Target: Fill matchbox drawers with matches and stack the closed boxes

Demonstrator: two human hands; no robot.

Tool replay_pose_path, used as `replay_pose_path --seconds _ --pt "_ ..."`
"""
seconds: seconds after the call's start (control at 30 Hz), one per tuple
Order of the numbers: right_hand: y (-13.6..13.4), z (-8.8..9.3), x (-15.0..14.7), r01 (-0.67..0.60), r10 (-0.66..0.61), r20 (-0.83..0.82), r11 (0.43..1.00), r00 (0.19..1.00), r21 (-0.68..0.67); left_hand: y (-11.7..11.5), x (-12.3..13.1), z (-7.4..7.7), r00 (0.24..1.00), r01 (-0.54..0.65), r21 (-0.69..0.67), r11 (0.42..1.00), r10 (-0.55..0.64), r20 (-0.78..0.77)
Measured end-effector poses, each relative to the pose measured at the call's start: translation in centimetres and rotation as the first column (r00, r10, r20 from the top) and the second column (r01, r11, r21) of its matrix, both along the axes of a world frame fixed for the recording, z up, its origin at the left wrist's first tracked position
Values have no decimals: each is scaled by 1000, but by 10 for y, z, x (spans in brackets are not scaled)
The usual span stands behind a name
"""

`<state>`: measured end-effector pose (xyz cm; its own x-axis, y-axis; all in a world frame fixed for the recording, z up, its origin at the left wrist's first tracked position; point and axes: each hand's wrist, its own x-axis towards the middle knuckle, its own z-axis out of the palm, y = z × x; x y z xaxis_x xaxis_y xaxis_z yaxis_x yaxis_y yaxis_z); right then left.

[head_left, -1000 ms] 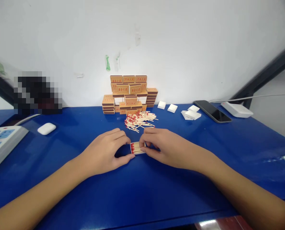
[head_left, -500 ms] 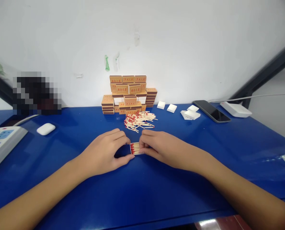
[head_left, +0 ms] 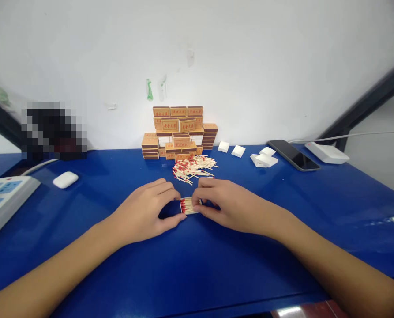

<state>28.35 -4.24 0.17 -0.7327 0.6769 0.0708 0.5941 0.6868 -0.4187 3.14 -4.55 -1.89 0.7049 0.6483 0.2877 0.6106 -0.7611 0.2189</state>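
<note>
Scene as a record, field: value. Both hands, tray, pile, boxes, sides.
left hand: thumb and finger at match tray, left end
right hand: fingertips over tray; grip unclear
tray matches: visible red heads leftward
loose matches: heaped beyond tray
matchboxes: stacked behind heap
left side: power strip
right side: phone

On the blue table (head_left: 190,265), the left hand (head_left: 147,212) holds one end of a small white tray (head_left: 181,206) between thumb and forefinger. Red-tipped matches (head_left: 187,205) lie in it, heads toward that hand. The right hand (head_left: 223,204) bends its fingers over the other end, hiding whether they grip anything. Beyond sits a loose match pile (head_left: 195,167), just in front of stacked matchboxes (head_left: 178,126). White pieces (head_left: 238,151) and a phone (head_left: 292,155) lie to the right.
</note>
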Motion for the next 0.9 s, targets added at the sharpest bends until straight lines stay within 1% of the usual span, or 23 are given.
replay_pose_path --seconds 0.17,0.27,0.43,0.67,0.83,0.9 --pt "4 0 3 62 -61 -65 998 996 5 2 -2 -1 1000 -4 -15 1000 4 -7" --pt "9 0 8 97 -97 -58 995 994 -8 3 -4 -1 1000 -22 -26 999 22 -6" --pt "15 -1 11 76 -78 -29 994 997 -80 4 -6 0 999 -53 -27 998 53 1" --pt "20 1 13 73 -77 -58 995 995 -73 6 -7 1 999 -47 -20 999 47 10" --pt "27 -2 20 63 -69 -102 996 992 -60 6 -8 1 999 -49 -25 999 49 9" --pt "33 -3 21 113 -118 -146 993 982 -40 5 -8 1 999 -51 -23 998 52 17"
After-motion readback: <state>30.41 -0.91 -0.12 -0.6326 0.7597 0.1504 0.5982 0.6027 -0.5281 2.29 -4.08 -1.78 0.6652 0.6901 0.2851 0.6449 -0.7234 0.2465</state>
